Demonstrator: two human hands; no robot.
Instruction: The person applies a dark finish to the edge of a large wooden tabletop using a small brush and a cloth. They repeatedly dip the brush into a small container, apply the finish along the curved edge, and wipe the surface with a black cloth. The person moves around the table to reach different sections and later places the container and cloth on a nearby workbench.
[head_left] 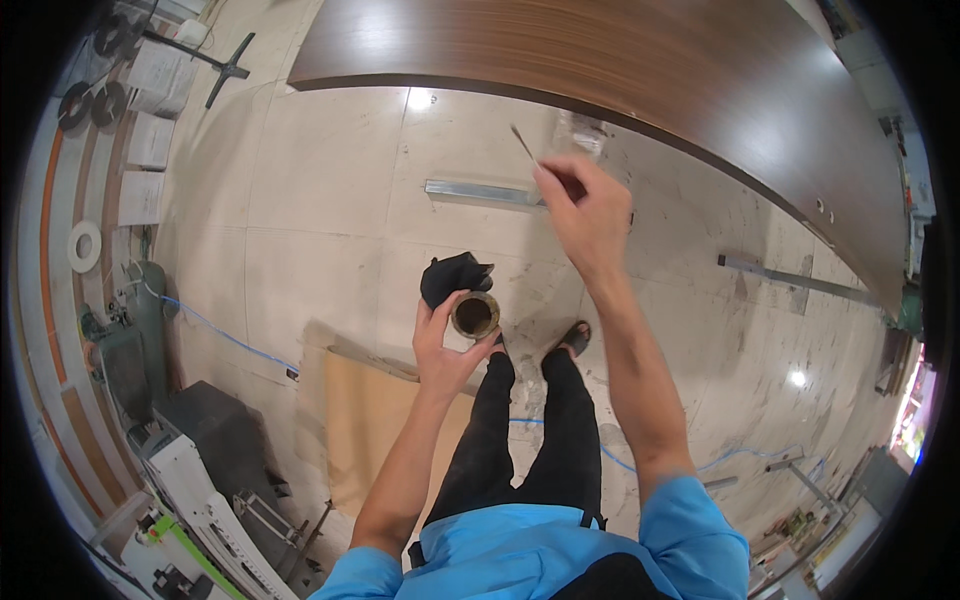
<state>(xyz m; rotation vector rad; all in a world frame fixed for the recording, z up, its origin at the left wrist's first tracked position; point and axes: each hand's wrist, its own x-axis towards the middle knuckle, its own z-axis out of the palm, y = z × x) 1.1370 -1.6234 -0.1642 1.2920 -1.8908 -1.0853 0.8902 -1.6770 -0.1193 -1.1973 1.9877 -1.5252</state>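
My left hand (438,345) is wrapped round a small round open-topped can (475,316) with a dark inside. Its fingers also touch a crumpled black cloth-like piece (453,277), bunched against the can's far side. Farther forward and to the right, my right hand (588,212) is raised, pinching a thin stick with a dark tip (523,141), which looks like a small brush. That tip points away from me, toward the near edge of a brown wood-grain panel (560,50). The stick and the can are well apart.
On the tiled floor, a metal bar (478,192) lies ahead and another (800,278) sits at the right. Brown cardboard (365,430) lies by my legs. A blue hose (230,335) runs from machinery (125,365) at the left. Shelves with white boxes (142,198) line the left side.
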